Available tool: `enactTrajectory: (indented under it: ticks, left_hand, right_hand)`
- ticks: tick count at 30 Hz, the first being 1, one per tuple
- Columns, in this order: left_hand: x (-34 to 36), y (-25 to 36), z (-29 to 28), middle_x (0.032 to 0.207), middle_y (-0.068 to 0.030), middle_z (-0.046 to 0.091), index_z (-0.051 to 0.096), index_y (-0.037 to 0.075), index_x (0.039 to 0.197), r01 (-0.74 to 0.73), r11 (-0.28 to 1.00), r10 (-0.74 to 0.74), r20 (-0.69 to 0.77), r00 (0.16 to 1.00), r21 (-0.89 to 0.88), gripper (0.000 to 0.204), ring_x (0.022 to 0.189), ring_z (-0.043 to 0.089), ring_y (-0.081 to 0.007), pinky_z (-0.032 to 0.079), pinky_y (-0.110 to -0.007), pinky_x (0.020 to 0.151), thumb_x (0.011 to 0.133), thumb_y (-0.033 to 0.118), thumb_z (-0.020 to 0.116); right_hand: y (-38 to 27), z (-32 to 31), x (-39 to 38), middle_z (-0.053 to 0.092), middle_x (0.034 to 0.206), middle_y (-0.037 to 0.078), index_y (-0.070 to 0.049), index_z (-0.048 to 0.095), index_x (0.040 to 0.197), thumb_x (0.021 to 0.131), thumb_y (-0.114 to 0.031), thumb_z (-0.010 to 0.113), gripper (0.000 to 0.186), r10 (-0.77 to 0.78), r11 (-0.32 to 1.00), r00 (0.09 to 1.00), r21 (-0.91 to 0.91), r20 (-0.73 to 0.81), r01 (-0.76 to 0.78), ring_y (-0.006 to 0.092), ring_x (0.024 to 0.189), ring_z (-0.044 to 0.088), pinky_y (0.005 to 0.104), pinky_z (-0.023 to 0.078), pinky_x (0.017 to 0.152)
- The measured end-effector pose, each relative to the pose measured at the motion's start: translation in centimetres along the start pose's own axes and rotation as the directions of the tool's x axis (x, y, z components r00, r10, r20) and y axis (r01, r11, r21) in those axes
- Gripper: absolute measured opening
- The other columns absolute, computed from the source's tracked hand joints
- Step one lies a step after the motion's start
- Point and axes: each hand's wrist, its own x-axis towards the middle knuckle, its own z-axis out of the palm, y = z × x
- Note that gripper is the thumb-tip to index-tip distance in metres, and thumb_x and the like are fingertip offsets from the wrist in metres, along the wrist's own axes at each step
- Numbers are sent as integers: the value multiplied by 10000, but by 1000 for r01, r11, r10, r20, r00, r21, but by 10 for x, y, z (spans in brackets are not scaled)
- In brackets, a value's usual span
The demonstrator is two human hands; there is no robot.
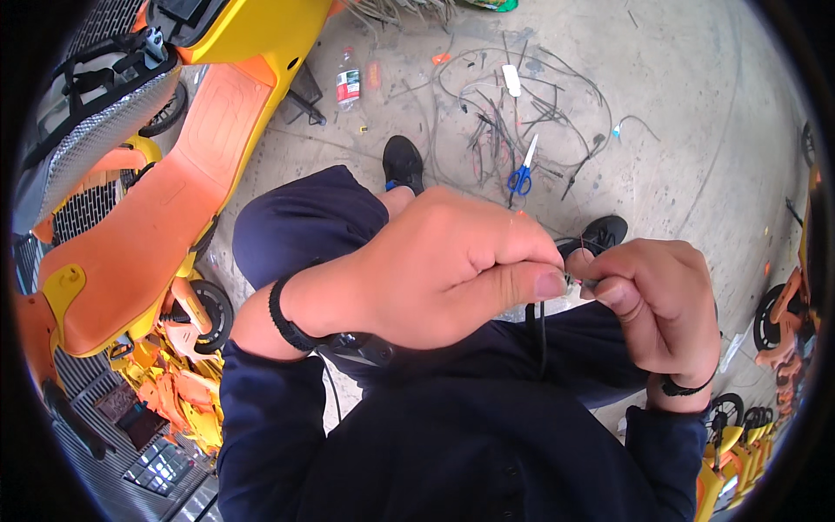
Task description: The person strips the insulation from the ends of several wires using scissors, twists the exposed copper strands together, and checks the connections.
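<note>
My left hand (461, 270) is closed in a pinch, thumb against forefinger, on the end of a black cable (542, 337). The cable hangs down below the fingers over my lap. Facing it, my right hand (665, 300) pinches at thin wires (572, 280) that bridge the small gap between the fingertips. The fingers hide most of the wire ends, so how they are joined cannot be made out. On the floor beyond my hands lie blue-handled scissors (520, 180).
Loose black wires (496, 130) and cut pieces litter the concrete around the scissors. A white piece (511, 81) and a plastic bottle (348, 83) lie farther off. An orange and yellow vehicle body (165, 235) stands close at left; more yellow vehicles (731, 448) stand at lower right.
</note>
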Motion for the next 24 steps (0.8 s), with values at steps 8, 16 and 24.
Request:
enactTrajectory:
  ticks: [8, 16, 24]
  left_hand:
    - [0, -13, 4, 753, -51, 654, 652, -10, 935, 77, 990, -79, -13, 997, -115, 155, 558, 564, -86, 441, -210, 527, 905, 138, 615]
    - [-1, -1, -1, 790, -47, 665, 632, -21, 955, 295, 893, -293, 60, 954, -340, 181, 562, 544, -50, 426, -187, 502, 928, 153, 590]
    - [-1, -3, -1, 786, -55, 662, 622, -33, 975, 260, 910, -249, 73, 966, -323, 194, 557, 543, -52, 431, -189, 504, 922, 152, 596]
  right_hand:
    - [9, 2, 5, 563, 705, 70, -33, 588, 823, 892, -104, 595, 99, 469, 643, 801, 478, 372, -599, 145, 600, 529, 276, 420, 552]
    - [20, 9, 5, 560, 693, 66, -27, 635, 888, 798, -51, 672, 100, 79, 966, 996, 248, -34, -68, 219, 571, 531, 297, 414, 529]
    - [16, 4, 6, 609, 706, 77, -24, 641, 864, 824, -90, 653, 78, 100, 975, 995, 196, 10, -100, 239, 605, 592, 302, 454, 552]
